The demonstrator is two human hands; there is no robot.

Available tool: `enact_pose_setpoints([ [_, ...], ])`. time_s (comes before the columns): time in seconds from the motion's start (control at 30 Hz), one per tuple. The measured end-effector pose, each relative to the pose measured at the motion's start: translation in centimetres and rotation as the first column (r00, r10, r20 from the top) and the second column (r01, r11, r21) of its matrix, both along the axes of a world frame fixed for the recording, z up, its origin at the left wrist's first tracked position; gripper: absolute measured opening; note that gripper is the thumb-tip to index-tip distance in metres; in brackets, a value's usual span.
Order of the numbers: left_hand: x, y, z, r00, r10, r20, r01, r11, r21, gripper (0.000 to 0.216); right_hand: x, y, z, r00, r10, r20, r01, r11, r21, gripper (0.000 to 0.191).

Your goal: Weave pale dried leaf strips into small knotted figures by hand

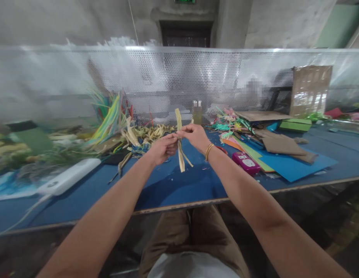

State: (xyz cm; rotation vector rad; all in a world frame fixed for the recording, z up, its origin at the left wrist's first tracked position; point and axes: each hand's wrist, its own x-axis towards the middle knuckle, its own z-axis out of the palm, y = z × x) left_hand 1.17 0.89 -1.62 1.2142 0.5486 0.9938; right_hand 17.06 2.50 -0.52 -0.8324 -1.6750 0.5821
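Observation:
My left hand [162,148] and my right hand [195,137] meet above the blue table [173,185], both pinched on pale yellow leaf strips [180,152]. One strip sticks up above my fingers, and two ends hang down below them towards the table. A gold bracelet [209,151] sits on my right wrist. Behind my hands lies a loose heap of more dried strips [147,133].
A white power bank [68,178] lies at the left, with bright green and yellow strips [108,117] behind it. A pink box [245,162], coloured paper sheets [292,164], a small glass bottle [197,112] and a cardboard box [311,90] stand right. A perforated metal screen [179,77] backs the table.

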Motion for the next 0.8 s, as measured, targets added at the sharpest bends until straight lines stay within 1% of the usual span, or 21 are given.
enact_pose_setpoints([
  [0.1, 0.17, 0.04, 0.00, 0.998, 0.064, 0.012, -0.064, 0.998, -0.012, 0.019, -0.44, 0.04, -0.14, 0.988, 0.097, -0.123, -0.106, 0.992, -0.069, 0.031],
  [0.2, 0.27, 0.06, -0.12, 0.992, 0.120, -0.029, -0.120, 0.993, 0.009, 0.017, -0.80, 0.00, -0.30, 0.977, 0.116, -0.177, -0.133, 0.987, -0.092, 0.030],
  [0.3, 0.32, 0.06, -0.26, 0.991, 0.120, -0.057, -0.119, 0.993, 0.010, 0.018, -1.04, 0.01, -0.47, 0.966, 0.088, -0.244, -0.118, 0.987, -0.110, 0.027],
  [0.4, 0.45, -0.05, -0.30, 0.996, 0.082, -0.046, -0.082, 0.997, 0.008, 0.019, -1.09, -0.03, -0.49, 0.955, 0.069, -0.290, -0.107, 0.988, -0.115, 0.026],
  [0.53, 0.66, -0.38, -0.23, 0.999, 0.031, -0.041, -0.031, 0.999, 0.015, 0.020, -0.96, -0.32, -0.25, 0.964, 0.039, -0.262, -0.070, 0.991, -0.111, 0.025],
  [0.67, 0.74, -0.74, -0.15, 0.997, 0.036, -0.070, -0.035, 0.999, 0.025, 0.020, -0.89, -0.47, -0.14, 0.968, 0.000, -0.250, -0.029, 0.993, -0.112, 0.024],
  [0.8, 0.82, -0.91, -0.25, 0.995, 0.043, -0.093, -0.040, 0.999, 0.034, 0.020, -0.94, -0.18, -0.43, 0.969, -0.036, -0.245, 0.018, 0.997, -0.074, 0.024],
])
